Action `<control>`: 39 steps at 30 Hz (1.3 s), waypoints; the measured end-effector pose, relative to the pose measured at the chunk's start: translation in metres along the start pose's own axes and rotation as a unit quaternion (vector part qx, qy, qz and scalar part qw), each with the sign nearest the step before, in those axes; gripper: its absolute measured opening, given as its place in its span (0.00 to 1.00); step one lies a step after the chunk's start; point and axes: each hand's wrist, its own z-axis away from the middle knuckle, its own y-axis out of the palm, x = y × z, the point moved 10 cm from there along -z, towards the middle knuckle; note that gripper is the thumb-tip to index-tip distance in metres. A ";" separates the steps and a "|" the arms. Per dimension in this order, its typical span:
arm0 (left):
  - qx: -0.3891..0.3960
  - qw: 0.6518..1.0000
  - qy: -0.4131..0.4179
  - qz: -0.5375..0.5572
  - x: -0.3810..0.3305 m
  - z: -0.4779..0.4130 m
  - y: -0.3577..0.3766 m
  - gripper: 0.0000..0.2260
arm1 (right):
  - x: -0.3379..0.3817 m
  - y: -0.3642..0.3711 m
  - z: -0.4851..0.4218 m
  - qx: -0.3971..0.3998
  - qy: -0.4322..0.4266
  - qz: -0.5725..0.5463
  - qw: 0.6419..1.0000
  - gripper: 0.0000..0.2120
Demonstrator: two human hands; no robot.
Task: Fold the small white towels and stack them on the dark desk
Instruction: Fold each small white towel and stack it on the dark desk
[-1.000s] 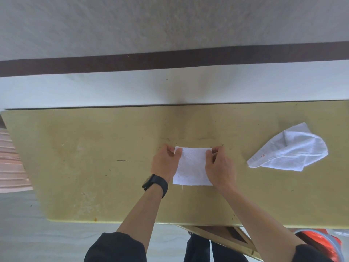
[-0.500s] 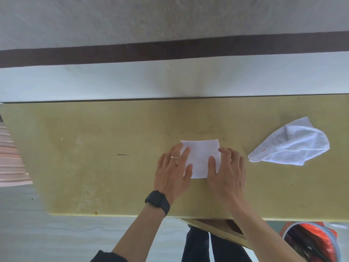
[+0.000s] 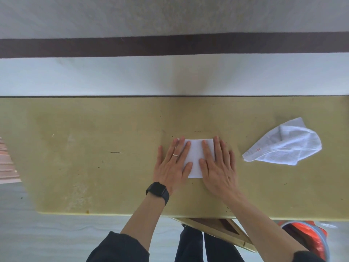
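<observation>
On scuffed yellow desk [image 3: 94,167], flat left hand [image 3: 172,165], right hand [image 3: 217,167] pressing folded towel [image 3: 196,157]

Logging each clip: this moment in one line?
left hand, right hand: flat on folded towel | crumpled towel: untouched, right on desk | stacking: not begun

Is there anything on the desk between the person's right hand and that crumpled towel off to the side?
Nothing visible. Only bare desk lies between the right hand, pressing flat on the folded towel, and the crumpled towel to its right.
</observation>
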 end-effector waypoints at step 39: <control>0.048 0.785 -0.426 0.448 0.013 0.036 -0.029 0.06 | -0.024 -0.028 0.017 0.111 0.267 -0.422 0.859 0.05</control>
